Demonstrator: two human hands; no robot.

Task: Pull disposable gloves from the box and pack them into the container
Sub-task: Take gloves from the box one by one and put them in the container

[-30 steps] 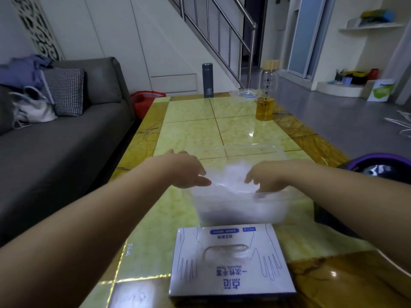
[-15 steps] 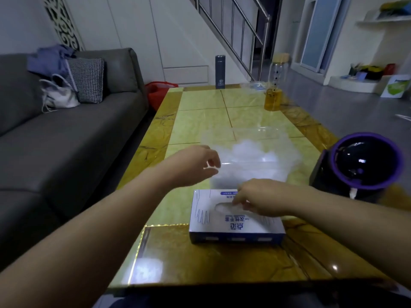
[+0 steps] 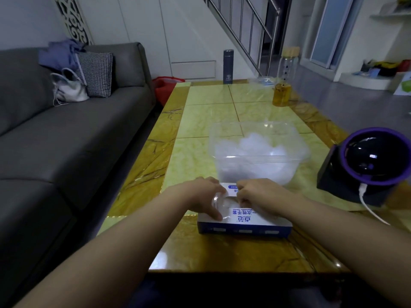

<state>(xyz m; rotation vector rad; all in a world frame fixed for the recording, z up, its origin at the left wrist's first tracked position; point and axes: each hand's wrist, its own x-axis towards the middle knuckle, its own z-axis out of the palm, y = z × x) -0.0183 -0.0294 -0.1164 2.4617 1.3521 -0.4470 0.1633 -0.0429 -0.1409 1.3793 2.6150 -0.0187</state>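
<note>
Currently, in the head view, the pulling step is judged to be in hand. The box (image 3: 244,221) lies flat on the tabletop (image 3: 200,121) near its front edge, just in front of the container (image 3: 214,143). The left hand (image 3: 205,196) is laid on the left part of the box top with the thumb stretched out and the fingers fairly wide. The box is pressed down rather than gripped. The right hand (image 3: 258,194) is set at the oval opening with its fingers curled narrowly downward. Whether a glove is pinched between them cannot be told. The container is clear and lidless and is partly filled with a loose white heap of gloves (image 3: 255,145).

For the next move, one glove is to be drawn up through the opening while the box is held down. It is then to be carried over the container's near rim.

To the right, a black and purple device (image 3: 373,165) with a white cable (image 3: 367,205) stands near the container; the cable should be cleared by the right forearm. A jar (image 3: 283,90) and a dark flask (image 3: 228,66) stand well apart at the far end. No obstruction is posed by them.
</note>
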